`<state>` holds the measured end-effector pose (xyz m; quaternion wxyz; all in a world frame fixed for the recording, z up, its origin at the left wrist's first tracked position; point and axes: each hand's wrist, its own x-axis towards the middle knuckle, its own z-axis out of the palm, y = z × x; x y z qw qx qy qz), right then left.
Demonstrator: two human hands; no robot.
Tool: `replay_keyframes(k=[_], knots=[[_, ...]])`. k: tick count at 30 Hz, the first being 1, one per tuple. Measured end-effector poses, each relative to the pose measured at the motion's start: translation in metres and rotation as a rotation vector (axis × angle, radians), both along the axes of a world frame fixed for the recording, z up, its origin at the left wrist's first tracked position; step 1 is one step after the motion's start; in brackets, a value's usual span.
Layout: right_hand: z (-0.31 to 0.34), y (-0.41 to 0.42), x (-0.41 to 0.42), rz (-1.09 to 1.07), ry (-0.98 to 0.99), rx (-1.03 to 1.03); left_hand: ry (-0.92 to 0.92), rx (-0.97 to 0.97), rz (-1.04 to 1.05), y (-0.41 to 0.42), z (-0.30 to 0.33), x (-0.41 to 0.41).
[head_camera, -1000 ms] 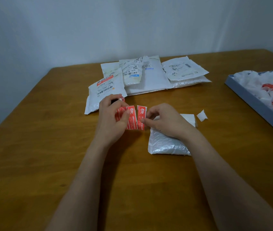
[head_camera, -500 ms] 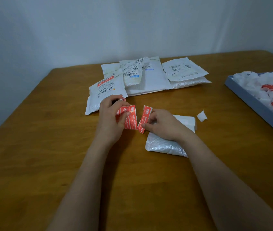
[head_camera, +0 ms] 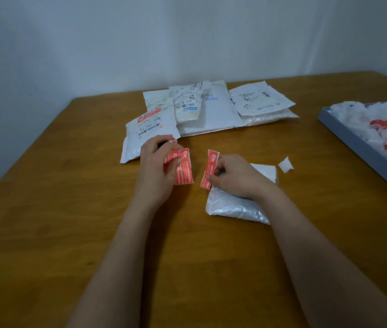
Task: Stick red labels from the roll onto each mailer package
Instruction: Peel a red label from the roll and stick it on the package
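Our left hand (head_camera: pixel 158 165) grips the label roll (head_camera: pixel 180 167), its red strip hanging loose. Our right hand (head_camera: pixel 232 175) pinches a single red label (head_camera: pixel 209 169), held apart from the roll, above a silver mailer (head_camera: pixel 232 205) on the counter (head_camera: pixel 69 221). More mailers (head_camera: pixel 209 110) lie piled farther back, one already labelled.

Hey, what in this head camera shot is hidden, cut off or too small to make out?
- Red label roll: mostly behind the left hand.
- Print on the torn-off red label: too small.
- Silver plastic mailer: top covered by the right hand.
- Grey tray: cut by the right edge.
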<state>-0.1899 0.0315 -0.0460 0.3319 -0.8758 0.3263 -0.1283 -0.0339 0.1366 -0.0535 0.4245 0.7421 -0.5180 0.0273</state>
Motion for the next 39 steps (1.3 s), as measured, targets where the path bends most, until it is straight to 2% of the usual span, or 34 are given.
replay_keyframes(k=[5, 10, 14, 18, 22, 33, 36, 39], knots=[[0.005, 0.001, -0.002, -0.006, -0.070, 0.058, 0.035, -0.043, -0.033, 0.004, 0.000, -0.003], [0.023, 0.004, -0.003, -0.021, -0.185, 0.076, -0.162, -0.191, 0.008, 0.009, 0.007, -0.014], [0.038, -0.005, -0.015, -0.073, -0.163, 0.003, -0.187, -0.300, -0.107, 0.011, 0.013, -0.039], [0.043, -0.022, -0.042, -0.195, -0.173, 0.019, -0.094, -0.030, -0.342, 0.002, 0.004, -0.057], [0.041, -0.032, -0.061, -0.264, -0.254, 0.150, -0.089, 0.213, -0.429, -0.006, -0.004, -0.067], [0.025, -0.037, -0.081, -0.377, -0.581, 0.553, -0.180, 0.385, -0.350, -0.008, 0.013, -0.079], [0.025, -0.036, -0.083, -0.380, -0.633, 0.607, -0.099, 0.423, -0.310, -0.015, 0.021, -0.084], [0.026, -0.036, -0.084, -0.361, -0.697, 0.641, 0.016, 0.366, -0.225, -0.027, 0.027, -0.091]])
